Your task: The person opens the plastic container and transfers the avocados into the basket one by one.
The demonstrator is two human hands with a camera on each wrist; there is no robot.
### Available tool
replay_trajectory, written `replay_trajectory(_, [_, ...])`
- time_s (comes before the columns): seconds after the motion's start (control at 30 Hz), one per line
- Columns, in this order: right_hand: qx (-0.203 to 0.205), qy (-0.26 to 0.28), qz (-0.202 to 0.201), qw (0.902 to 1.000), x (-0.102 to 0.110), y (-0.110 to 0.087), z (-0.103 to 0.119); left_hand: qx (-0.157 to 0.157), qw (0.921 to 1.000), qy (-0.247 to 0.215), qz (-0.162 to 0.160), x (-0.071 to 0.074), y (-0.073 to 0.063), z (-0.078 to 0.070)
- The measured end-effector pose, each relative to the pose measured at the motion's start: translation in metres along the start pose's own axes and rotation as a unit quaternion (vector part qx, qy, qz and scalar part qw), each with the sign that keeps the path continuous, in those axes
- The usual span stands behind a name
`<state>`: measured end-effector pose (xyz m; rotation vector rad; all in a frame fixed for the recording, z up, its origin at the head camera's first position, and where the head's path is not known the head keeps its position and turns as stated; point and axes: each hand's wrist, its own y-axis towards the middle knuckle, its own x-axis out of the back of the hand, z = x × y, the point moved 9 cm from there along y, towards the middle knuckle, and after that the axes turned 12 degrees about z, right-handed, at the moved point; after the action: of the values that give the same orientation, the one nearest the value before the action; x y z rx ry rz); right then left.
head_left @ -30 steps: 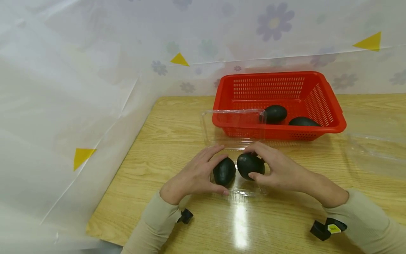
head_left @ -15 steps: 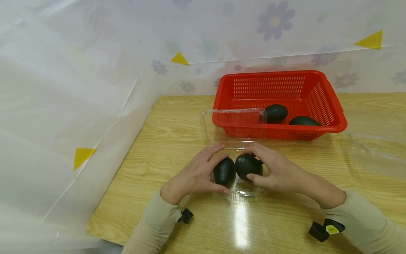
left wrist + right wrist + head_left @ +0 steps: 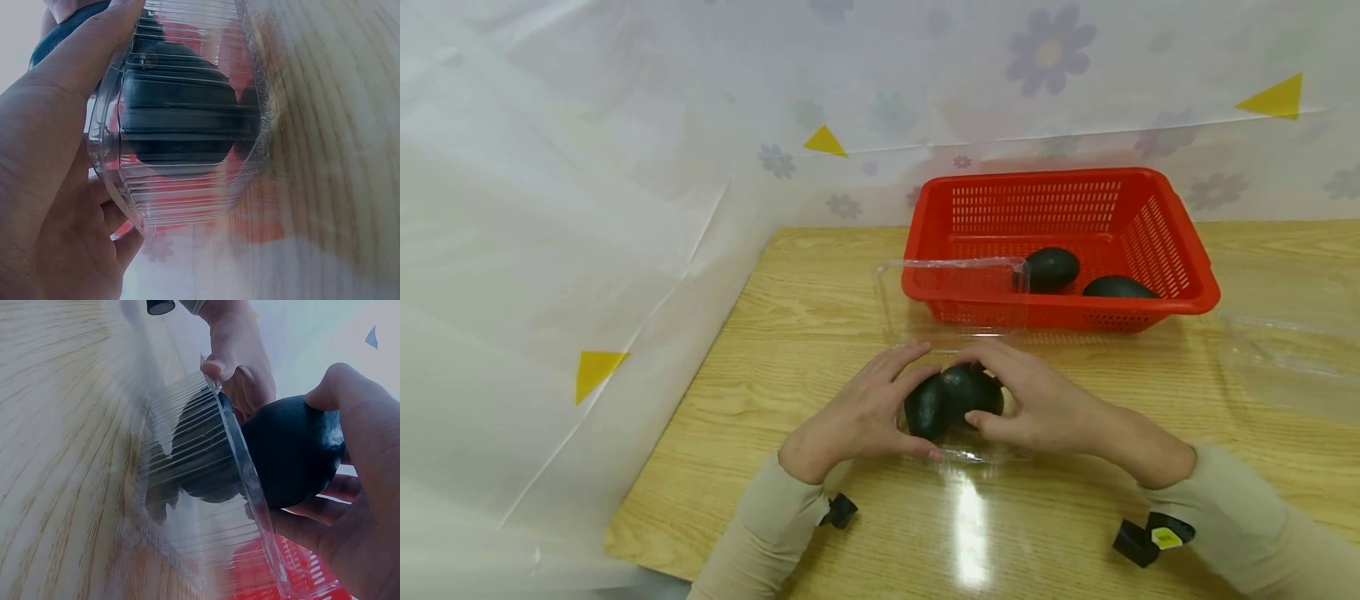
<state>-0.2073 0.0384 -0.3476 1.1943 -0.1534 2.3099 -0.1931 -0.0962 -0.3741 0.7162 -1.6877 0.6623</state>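
Observation:
My right hand [image 3: 1037, 400] grips a dark green avocado [image 3: 973, 396] between thumb and fingers. In the right wrist view that avocado [image 3: 287, 450] is above the rim of a clear plastic clamshell box [image 3: 244, 462], partly over the other avocado. The other avocado [image 3: 923, 410] lies inside the box at its left end, seen through the ribbed wall in the left wrist view [image 3: 178, 106]. My left hand [image 3: 865, 408] holds the box's left end, thumb at the front rim and fingers toward the back. The clear lid [image 3: 955, 308] stands raised behind.
Behind the lid is a red slotted basket [image 3: 1060, 312] with two more avocados, one round side up [image 3: 1052, 269] and one [image 3: 1120, 287] partly hidden by the front wall. Another clear plastic container [image 3: 1292, 358] lies at the right of the wooden table [image 3: 752, 350].
My right hand has moved left with its avocado, from beside the other avocado to partly overlapping it. The left hand and box have stayed in place.

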Motion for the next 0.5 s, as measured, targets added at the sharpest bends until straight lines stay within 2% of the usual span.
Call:
replay_trajectory(0.3, [0.01, 0.006, 0.001, 0.9999, -0.004, 0.009, 0.007, 0.039, 0.9985, -0.027, 0.029, -0.004, 0.002, 0.006])
replay_trajectory(0.5, [0.012, 0.012, 0.006, 0.9998, -0.005, 0.015, 0.012, 0.044, 0.9981, -0.03, 0.03, -0.004, 0.002, 0.006])
